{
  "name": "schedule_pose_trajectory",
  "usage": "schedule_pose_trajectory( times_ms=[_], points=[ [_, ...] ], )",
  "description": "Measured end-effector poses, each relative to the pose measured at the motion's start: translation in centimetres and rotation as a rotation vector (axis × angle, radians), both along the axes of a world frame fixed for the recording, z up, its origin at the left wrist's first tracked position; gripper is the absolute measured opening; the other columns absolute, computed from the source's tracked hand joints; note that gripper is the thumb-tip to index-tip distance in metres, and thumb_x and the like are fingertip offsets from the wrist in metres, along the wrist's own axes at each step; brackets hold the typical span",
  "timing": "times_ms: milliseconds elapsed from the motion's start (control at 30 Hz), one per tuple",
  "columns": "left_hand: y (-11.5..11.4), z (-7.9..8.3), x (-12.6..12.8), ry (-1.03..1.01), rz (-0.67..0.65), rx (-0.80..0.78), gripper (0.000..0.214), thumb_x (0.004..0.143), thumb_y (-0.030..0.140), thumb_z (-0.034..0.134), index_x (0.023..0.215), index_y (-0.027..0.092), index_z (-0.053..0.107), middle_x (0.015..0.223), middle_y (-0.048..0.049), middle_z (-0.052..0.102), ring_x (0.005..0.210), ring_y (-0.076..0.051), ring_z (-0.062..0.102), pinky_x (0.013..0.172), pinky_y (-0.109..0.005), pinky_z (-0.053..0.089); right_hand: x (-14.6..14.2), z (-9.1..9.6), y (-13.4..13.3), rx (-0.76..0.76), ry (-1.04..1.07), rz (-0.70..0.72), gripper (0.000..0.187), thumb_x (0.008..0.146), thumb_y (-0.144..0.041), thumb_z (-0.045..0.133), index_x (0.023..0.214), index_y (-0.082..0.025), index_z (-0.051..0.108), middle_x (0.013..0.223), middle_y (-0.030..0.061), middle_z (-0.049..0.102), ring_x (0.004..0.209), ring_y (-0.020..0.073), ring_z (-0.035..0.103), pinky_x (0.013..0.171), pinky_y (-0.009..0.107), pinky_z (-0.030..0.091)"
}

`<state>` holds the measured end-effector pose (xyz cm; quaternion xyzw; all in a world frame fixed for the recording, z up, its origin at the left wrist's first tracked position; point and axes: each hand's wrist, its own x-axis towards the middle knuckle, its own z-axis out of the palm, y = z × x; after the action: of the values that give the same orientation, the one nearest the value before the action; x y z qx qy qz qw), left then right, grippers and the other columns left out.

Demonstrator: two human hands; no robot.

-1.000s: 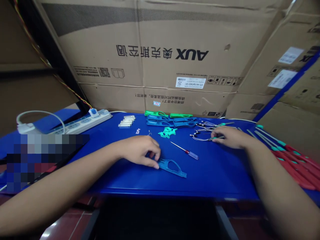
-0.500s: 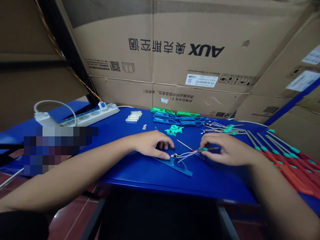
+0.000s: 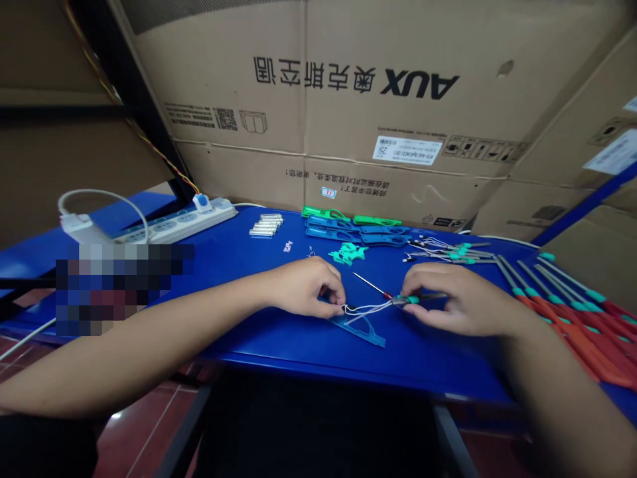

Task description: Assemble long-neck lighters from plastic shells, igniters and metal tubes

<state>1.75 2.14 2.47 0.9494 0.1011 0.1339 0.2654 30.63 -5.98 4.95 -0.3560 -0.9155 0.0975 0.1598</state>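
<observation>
My right hand [image 3: 450, 299] pinches a metal tube with a green collar [image 3: 411, 300], held level just above the table. Thin white wires [image 3: 369, 309] run from the tube toward my left hand [image 3: 316, 290], whose thumb and forefinger are closed on the small dark end of them. Beneath the wires lies a blue plastic handle half [image 3: 369, 334], partly covered by my left hand. A screwdriver with a red handle [image 3: 387, 295] rests behind the wires, its thin shaft pointing away to the left.
More blue handle shells [image 3: 331, 234], green handle shells [image 3: 377, 220] and small mint-green pieces [image 3: 347, 253] lie farther back. Silver cylinders [image 3: 266, 226] and a power strip [image 3: 179, 222] are on the left. Wired tubes [image 3: 455, 252] and red-handled rods [image 3: 567, 325] lie right. A cardboard sheet [image 3: 343, 133] stands behind.
My left hand has moved slightly right and closed its fingertips on the wires' end. My right hand still holds the tube, and the view has shifted a little.
</observation>
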Motion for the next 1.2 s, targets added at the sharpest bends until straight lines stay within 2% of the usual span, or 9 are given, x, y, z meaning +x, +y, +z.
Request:
schedule_pose_trajectory(
  times_ms=[200, 333, 467, 533, 633, 700, 833, 1033, 1200],
  points=[
    [0.1, 0.0, -0.1, -0.117, 0.109, 0.153, 0.011, 0.085, 0.026, 0.067, 0.084, 0.016, 0.073, 0.077, -0.0021, 0.068, 0.071, -0.012, 0.061, 0.067, -0.025, 0.048, -0.2, -0.5, 0.1, -0.177, -0.084, -0.091, 0.023, 0.085, -0.031, 0.064, 0.106, -0.022, 0.064, 0.085, 0.0016, 0.068, 0.072, 0.0144, 0.062, 0.065, 0.027, 0.049],
    [-0.1, -0.1, -0.1, -0.123, 0.134, 0.257, 0.014, 0.088, 0.028, 0.064, 0.087, 0.017, 0.072, 0.080, -0.0027, 0.069, 0.077, -0.014, 0.062, 0.074, -0.029, 0.049, -0.5, -0.8, 0.3, -0.235, -0.143, -0.074, 0.026, 0.083, -0.034, 0.066, 0.106, -0.021, 0.065, 0.088, 0.0027, 0.068, 0.073, 0.0161, 0.061, 0.064, 0.029, 0.048],
    [-0.6, -0.2, 0.2, -0.151, 0.106, 0.390, 0.019, 0.093, 0.031, 0.059, 0.091, 0.018, 0.072, 0.080, -0.0036, 0.068, 0.077, -0.015, 0.060, 0.074, -0.031, 0.050, -2.0, -1.2, 0.6, -0.213, 0.058, -0.097, 0.024, 0.091, -0.037, 0.060, 0.108, -0.021, 0.065, 0.097, 0.0052, 0.070, 0.082, 0.0166, 0.064, 0.073, 0.031, 0.050],
    [-0.9, -0.2, 0.2, -0.164, 0.098, 0.479, 0.022, 0.095, 0.032, 0.055, 0.093, 0.018, 0.072, 0.080, -0.0047, 0.068, 0.076, -0.016, 0.059, 0.072, -0.031, 0.050, -3.2, -1.6, 0.9, -0.277, 0.172, -0.110, 0.026, 0.094, -0.034, 0.056, 0.115, -0.021, 0.064, 0.099, 0.0050, 0.071, 0.083, 0.0157, 0.065, 0.074, 0.030, 0.052],
    [-1.2, -0.1, 0.2, -0.169, 0.099, 0.569, 0.024, 0.096, 0.032, 0.052, 0.094, 0.019, 0.072, 0.082, -0.0060, 0.068, 0.076, -0.017, 0.059, 0.070, -0.032, 0.050, -4.8, -2.1, 1.1, -0.447, 0.252, -0.071, 0.031, 0.090, -0.035, 0.063, 0.117, -0.020, 0.063, 0.091, 0.0030, 0.072, 0.076, 0.0144, 0.066, 0.069, 0.028, 0.053],
    [-1.3, 0.1, 0.1, -0.165, 0.103, 0.568, 0.023, 0.096, 0.031, 0.053, 0.093, 0.019, 0.072, 0.083, -0.0062, 0.068, 0.076, -0.017, 0.060, 0.070, -0.032, 0.050, -5.4, -2.3, 1.1, -0.486, 0.293, -0.083, 0.028, 0.086, -0.034, 0.067, 0.110, -0.019, 0.066, 0.081, 0.0008, 0.070, 0.069, 0.0130, 0.064, 0.065, 0.027, 0.053],
    [-1.4, 0.3, 0.0, -0.199, 0.105, 0.483, 0.021, 0.094, 0.032, 0.056, 0.092, 0.018, 0.072, 0.082, -0.0055, 0.069, 0.077, -0.016, 0.061, 0.074, -0.031, 0.050, -5.9, -2.3, 0.7, -0.347, 0.348, -0.145, 0.015, 0.085, -0.027, 0.065, 0.095, -0.018, 0.071, 0.082, 0.0021, 0.070, 0.068, 0.0117, 0.064, 0.065, 0.025, 0.053],
    [-1.3, 0.6, 0.0, -0.253, 0.091, 0.339, 0.014, 0.090, 0.028, 0.061, 0.089, 0.016, 0.069, 0.082, -0.0034, 0.070, 0.077, -0.015, 0.062, 0.077, -0.030, 0.049, -6.5, -1.8, 0.2, -0.287, 0.396, -0.175, 0.015, 0.085, -0.025, 0.063, 0.098, -0.020, 0.069, 0.080, 0.0009, 0.071, 0.068, 0.0120, 0.065, 0.065, 0.024, 0.053],
    [-1.5, 0.9, -0.1, -0.267, 0.131, 0.276, 0.010, 0.085, 0.025, 0.063, 0.084, 0.017, 0.068, 0.080, -0.0021, 0.069, 0.076, -0.014, 0.062, 0.074, -0.029, 0.049, -7.5, -1.4, -0.2, -0.143, 0.311, -0.228, 0.019, 0.077, -0.035, 0.073, 0.088, -0.020, 0.066, 0.076, 0.0000, 0.069, 0.067, 0.0132, 0.063, 0.063, 0.025, 0.050]
  ],
)
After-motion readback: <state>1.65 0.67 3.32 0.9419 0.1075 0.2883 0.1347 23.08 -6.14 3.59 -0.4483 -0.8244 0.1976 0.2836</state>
